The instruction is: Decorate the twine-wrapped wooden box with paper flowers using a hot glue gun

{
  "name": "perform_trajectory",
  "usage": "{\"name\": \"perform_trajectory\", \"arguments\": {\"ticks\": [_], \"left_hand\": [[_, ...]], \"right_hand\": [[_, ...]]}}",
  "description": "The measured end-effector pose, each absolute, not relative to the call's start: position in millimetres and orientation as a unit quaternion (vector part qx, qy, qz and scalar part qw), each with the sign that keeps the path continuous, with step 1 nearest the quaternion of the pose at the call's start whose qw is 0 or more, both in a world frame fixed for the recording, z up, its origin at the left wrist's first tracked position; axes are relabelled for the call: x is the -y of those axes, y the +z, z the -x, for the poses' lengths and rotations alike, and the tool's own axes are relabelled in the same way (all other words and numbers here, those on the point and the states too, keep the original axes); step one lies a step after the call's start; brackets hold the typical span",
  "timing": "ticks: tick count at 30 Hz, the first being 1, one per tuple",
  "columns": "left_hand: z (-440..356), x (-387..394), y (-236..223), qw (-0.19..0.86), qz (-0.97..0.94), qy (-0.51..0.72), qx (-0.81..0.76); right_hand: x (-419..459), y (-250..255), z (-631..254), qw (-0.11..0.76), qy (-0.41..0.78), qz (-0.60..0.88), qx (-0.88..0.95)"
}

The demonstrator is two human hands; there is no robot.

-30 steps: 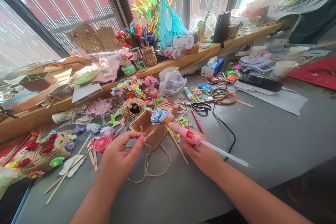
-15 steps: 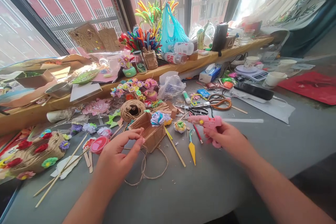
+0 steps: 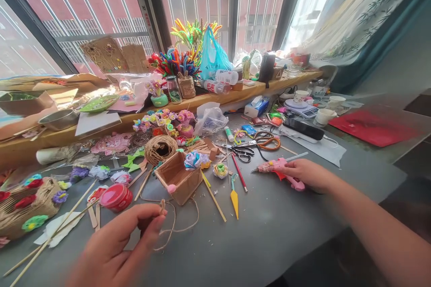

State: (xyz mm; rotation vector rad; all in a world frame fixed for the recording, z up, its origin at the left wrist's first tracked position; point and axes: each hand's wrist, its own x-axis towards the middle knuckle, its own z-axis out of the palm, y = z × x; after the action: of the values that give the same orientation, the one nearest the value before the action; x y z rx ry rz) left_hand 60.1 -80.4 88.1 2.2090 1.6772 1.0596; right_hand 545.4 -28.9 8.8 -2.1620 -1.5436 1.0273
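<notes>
Between thumb and forefinger, my left hand pinches the end of a thin piece of twine. The rest of the twine trails in loops on the grey table. My right hand grips a pink hot glue gun, which lies low on its side at the tabletop with its nozzle pointing left. Just beyond my left hand sits a small brown box, open at the top, with a pink ball on its front corner and a blue-and-white paper flower on its right edge.
A yellow pointed tool, a red pencil and a wooden stick lie between my hands. Behind are a twine ball, scissors and a phone. A red tub stands left.
My left hand has drawn back toward me with the twine, uncovering the box's front. My right hand has lowered the glue gun to the table on the right. The view has shifted.
</notes>
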Motion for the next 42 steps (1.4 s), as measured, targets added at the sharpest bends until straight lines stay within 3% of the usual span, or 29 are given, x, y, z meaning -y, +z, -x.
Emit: {"name": "perform_trajectory", "arguments": {"ticks": [5, 11, 14, 15, 17, 21, 23, 34, 42], "left_hand": [[-59.2, 74.9, 92.1, 0.084, -0.784, 0.322, -0.524], [-60.7, 72.9, 94.7, 0.054, -0.814, 0.343, -0.467], [-63.4, 70.0, 88.9, -0.002, -0.837, 0.330, -0.437], [-66.3, 68.8, 86.6, -0.021, -0.847, 0.320, -0.424], [-75.7, 66.1, 83.2, -0.056, -0.869, 0.297, -0.392], [-96.9, 60.3, 81.8, -0.109, -0.890, 0.261, -0.356], [-101.7, 57.7, 81.7, -0.118, -0.892, 0.248, -0.358], [-83.8, 51.8, 66.6, -0.014, -0.853, 0.282, -0.438], [-69.7, 42.7, 49.5, 0.007, -0.815, 0.344, -0.465]], "right_hand": [[11.9, 2.9, -554.0, 0.109, 0.270, 0.785, 0.546], [24.3, -2.6, -550.7, 0.137, 0.179, 0.802, 0.552], [43.5, 5.5, -517.2, 0.197, 0.129, 0.810, 0.537], [50.2, 9.7, -497.4, 0.262, 0.118, 0.783, 0.552], [61.6, 19.2, -447.9, 0.342, 0.183, 0.665, 0.638], [67.4, 35.9, -352.7, 0.416, 0.403, 0.438, 0.687], [62.0, 39.4, -327.5, 0.431, 0.453, 0.396, 0.673], [2.3, 22.8, -334.1, 0.480, 0.297, 0.413, 0.715], [-17.5, 16.2, -332.6, 0.512, 0.284, 0.455, 0.671]]}}
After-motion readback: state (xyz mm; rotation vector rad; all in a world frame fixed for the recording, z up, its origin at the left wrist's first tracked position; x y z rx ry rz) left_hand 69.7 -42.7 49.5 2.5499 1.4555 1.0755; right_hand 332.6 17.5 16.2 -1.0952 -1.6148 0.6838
